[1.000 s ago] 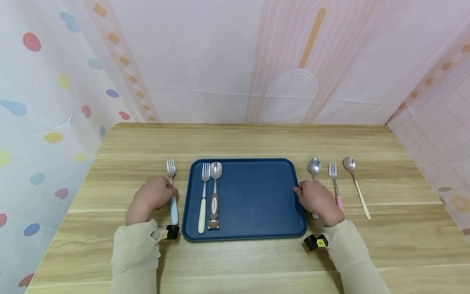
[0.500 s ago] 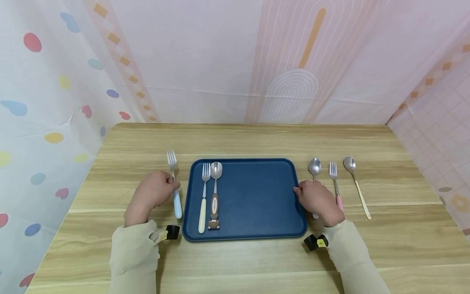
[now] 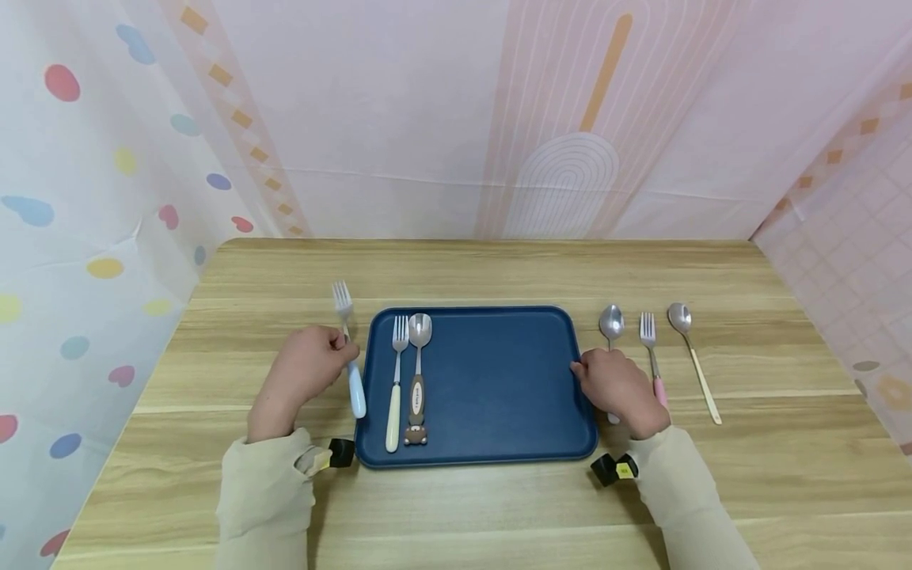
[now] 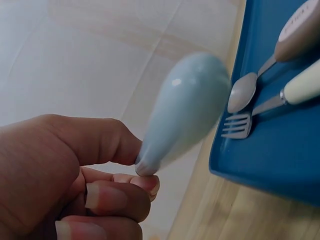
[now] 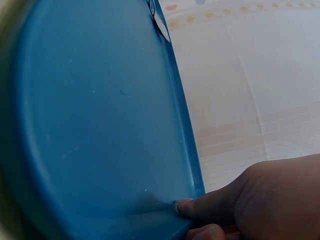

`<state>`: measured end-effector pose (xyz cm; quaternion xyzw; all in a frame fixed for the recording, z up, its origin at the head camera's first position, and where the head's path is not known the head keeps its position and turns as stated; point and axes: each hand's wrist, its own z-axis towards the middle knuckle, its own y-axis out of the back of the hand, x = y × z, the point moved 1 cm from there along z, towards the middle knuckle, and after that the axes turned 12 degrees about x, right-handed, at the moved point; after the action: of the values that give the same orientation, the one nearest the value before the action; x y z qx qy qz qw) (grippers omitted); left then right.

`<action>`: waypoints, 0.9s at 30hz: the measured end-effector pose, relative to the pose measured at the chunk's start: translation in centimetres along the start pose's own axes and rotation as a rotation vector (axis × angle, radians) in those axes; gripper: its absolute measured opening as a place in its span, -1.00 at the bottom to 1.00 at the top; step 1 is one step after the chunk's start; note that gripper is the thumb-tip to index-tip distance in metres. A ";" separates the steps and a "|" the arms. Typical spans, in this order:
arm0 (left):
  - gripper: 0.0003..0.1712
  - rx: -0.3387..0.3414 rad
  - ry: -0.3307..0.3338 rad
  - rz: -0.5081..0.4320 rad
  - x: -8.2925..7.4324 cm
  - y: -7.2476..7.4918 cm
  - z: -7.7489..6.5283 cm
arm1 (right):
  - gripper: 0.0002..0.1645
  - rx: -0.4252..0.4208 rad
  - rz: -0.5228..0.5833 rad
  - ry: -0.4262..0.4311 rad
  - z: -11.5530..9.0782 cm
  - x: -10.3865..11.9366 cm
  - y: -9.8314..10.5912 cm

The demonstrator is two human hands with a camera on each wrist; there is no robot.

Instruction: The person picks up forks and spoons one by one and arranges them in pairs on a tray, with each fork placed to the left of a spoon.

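Observation:
My left hand pinches a fork with a light blue handle between thumb and fingers, left of the blue tray. Its tines point away and its handle end sits close to the tray's left rim. In the left wrist view, the rounded blue handle sticks out past the fingertips. My right hand grips the tray's right rim, its thumb on the inner side. On the tray's left part lie a cream-handled fork and a spoon with a brown bear handle, side by side.
Right of the tray, a spoon lies partly hidden under my right hand. Beside it are a pink-handled fork and a slim cream-handled spoon. A patterned curtain hangs behind the wooden table.
My left hand has raised the blue-handled fork and carried it away from me and rightward, nearer the tray's left rim. The right hand and tray have stayed put.

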<state>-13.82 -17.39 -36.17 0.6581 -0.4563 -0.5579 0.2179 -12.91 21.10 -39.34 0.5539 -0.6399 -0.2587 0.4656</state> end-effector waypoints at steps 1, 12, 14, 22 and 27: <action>-0.65 -0.005 -0.005 0.002 -0.1 -0.1 0.0 | -0.66 0.001 -0.002 0.000 0.0 0.0 0.0; -0.61 0.009 -0.010 0.022 -1.5 -0.9 0.4 | -0.67 0.006 0.001 -0.006 0.1 0.0 0.0; -0.60 0.007 -0.011 0.025 -1.9 -1.0 0.4 | -0.67 0.009 0.003 -0.006 0.1 0.0 0.0; -0.57 -0.041 -0.035 0.031 -3.9 -2.4 0.8 | -0.67 0.012 -0.002 -0.012 0.1 -0.1 0.0; -0.53 -0.035 -0.061 0.028 -5.2 -3.5 1.0 | -0.67 0.015 0.003 -0.012 0.1 -0.1 0.0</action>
<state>-13.27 -11.07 -36.48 0.6303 -0.4621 -0.5826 0.2232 -12.99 21.15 -39.43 0.5550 -0.6453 -0.2566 0.4580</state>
